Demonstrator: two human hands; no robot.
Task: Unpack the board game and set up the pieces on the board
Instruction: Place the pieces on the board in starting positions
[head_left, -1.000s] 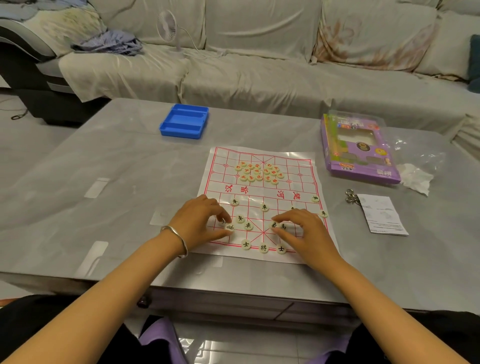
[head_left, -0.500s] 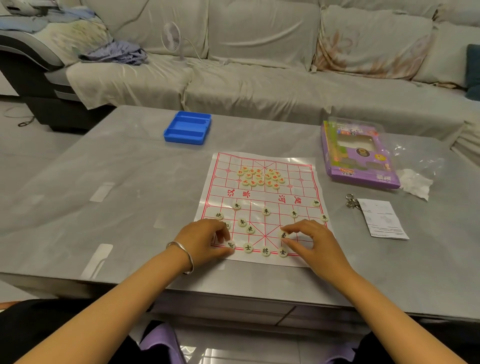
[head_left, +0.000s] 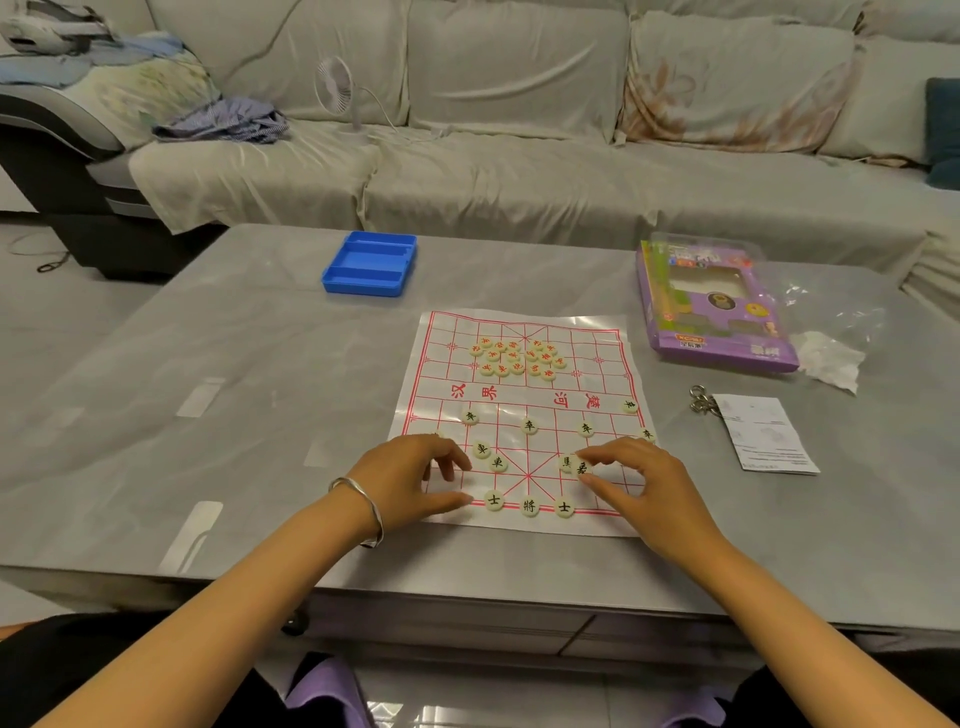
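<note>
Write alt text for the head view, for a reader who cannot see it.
A person's right hand pinches a black-marked piece on a red-lined board on a grey table; the left hand curls over its near left corner. Red-marked pieces cluster at the far side.

The left hand (head_left: 410, 478) is sliding back to the near left corner of the board (head_left: 447, 364), while the right hand (head_left: 639, 488) is pinching a black-lettered piece (head_left: 582, 467) right of its near centre.

Grey sofa (head_left: 519, 171) w/ pale covers behind grey table (head_left: 208, 364). Small white fan (head_left: 335, 91) on seat, crumpled bluish cloth (head_left: 223, 122) to its left. Dark teal cushion (head_left: 943, 130) far right (partly cut off). Metal rings (head_left: 701, 400) on table, right side
</note>
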